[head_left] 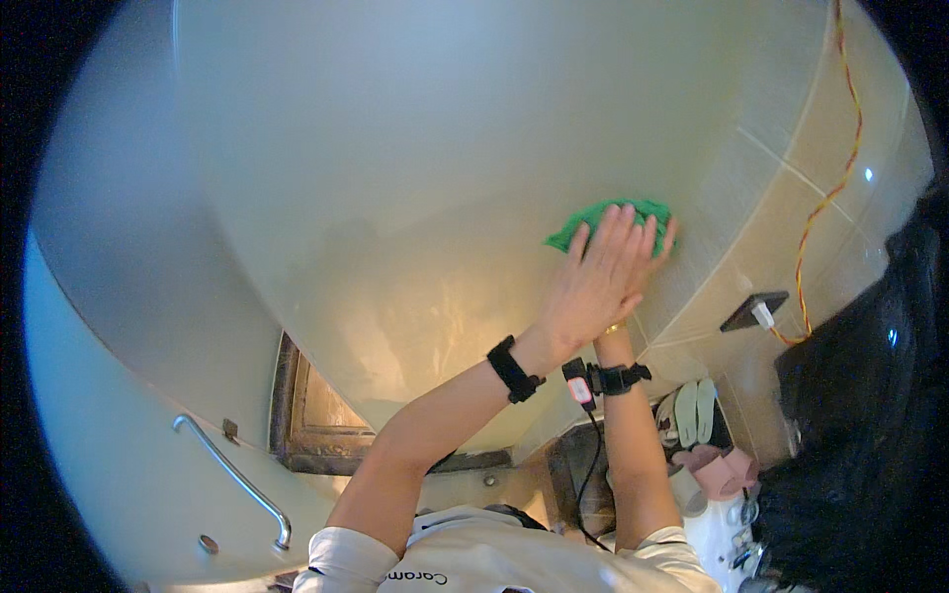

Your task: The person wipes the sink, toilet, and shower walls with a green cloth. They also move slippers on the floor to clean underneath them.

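Both my hands press a bunched green cloth [593,213] against a large, pale, glossy panel [395,198], close to where it meets a tiled wall. My left hand [591,282] lies flat on top, its fingers stretched out and spread over the other hand and the cloth. Beneath it is my right hand [660,252], mostly covered; only part of its fingers shows at the cloth's right side. Black straps circle both wrists, and a small device with a thin black cable [595,465] is fixed at the right one.
On the tiled wall [771,208], a yellow-red cord [813,212] runs down to a white plug in a dark socket [754,311]. Pale green slippers [695,413] and pink slippers [720,472] lie lower right, near a large black object [850,425]. A metal bar handle [237,479] juts out at lower left.
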A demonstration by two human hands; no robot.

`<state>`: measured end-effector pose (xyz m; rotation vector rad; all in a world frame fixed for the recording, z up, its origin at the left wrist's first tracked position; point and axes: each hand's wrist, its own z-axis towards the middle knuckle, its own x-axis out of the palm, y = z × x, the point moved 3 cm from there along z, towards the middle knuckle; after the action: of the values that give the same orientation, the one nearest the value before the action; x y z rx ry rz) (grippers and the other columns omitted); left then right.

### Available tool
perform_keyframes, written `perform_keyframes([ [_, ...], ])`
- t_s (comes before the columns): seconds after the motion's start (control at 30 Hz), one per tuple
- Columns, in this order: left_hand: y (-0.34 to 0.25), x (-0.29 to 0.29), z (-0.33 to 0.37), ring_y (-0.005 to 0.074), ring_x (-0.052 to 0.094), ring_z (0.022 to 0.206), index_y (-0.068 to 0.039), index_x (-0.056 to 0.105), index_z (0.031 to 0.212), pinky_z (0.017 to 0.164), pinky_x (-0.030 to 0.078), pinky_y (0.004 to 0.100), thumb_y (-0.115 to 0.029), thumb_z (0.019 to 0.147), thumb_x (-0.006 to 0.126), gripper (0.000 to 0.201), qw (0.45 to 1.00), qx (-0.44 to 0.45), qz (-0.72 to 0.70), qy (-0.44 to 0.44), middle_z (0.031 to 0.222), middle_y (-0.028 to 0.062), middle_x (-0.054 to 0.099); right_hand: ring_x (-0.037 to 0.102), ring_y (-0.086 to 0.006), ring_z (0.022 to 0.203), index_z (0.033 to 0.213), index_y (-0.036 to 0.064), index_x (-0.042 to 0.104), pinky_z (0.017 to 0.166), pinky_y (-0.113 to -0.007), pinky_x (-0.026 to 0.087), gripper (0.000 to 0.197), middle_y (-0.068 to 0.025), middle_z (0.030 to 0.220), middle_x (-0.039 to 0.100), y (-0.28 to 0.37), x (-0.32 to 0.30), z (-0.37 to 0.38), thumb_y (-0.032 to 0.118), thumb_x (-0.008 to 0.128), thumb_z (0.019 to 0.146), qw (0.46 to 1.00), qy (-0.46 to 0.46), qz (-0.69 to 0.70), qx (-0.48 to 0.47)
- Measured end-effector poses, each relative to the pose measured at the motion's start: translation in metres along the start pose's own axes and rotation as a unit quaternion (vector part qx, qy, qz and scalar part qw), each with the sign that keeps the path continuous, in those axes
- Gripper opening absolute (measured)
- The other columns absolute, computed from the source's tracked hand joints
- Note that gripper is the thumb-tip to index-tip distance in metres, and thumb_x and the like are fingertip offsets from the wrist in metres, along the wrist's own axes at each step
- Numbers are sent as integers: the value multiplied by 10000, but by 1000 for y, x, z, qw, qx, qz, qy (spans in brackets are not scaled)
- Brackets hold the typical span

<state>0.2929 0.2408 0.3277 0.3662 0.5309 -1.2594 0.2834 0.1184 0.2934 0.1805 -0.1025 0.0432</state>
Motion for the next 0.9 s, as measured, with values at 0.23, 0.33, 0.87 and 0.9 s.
perform_keyframes([
  [0.23, 6, -15, -4, 317, 151, 1312, -28, 164, 1359, 1019, 175, 496, -377, 742, 588, 826, 999, -2, 13, -51, 1407, 174, 175, 422, -342, 1094, 1220, 208, 446, 828, -502, 344, 452, -135, 1357, 289, 18, 12, -1, 288, 540, 785, 999, 21, -17, -24],
  [0.33, 19, -34, -19, 354, 143, 1306, -16, 159, 1360, 1021, 167, 500, -420, 745, 566, 841, 997, -46, 38, -47, 1403, 200, 168, 418, -340, 1100, 1226, 211, 443, 832, -502, 339, 456, -126, 1361, 287, 56, 29, -2, 287, 537, 786, 997, 43, 2, -65],
  [0.87, 131, -155, -127, 422, 89, 1294, 32, 110, 1351, 1041, 95, 496, -578, 797, 418, 880, 920, -241, 34, -306, 1396, 224, 147, 435, -249, 1061, 1179, 269, 495, 879, -459, 313, 403, -47, 1346, 322, 285, 96, -14, 252, 520, 777, 937, 161, 191, -242],
  [0.9, 128, -154, -123, 419, 75, 1297, 31, 103, 1352, 1041, 83, 498, -573, 794, 426, 883, 922, -231, 34, -310, 1398, 225, 132, 439, -250, 1061, 1178, 267, 496, 878, -459, 314, 407, -54, 1344, 324, 282, 94, -11, 251, 524, 772, 935, 162, 196, -247],
])
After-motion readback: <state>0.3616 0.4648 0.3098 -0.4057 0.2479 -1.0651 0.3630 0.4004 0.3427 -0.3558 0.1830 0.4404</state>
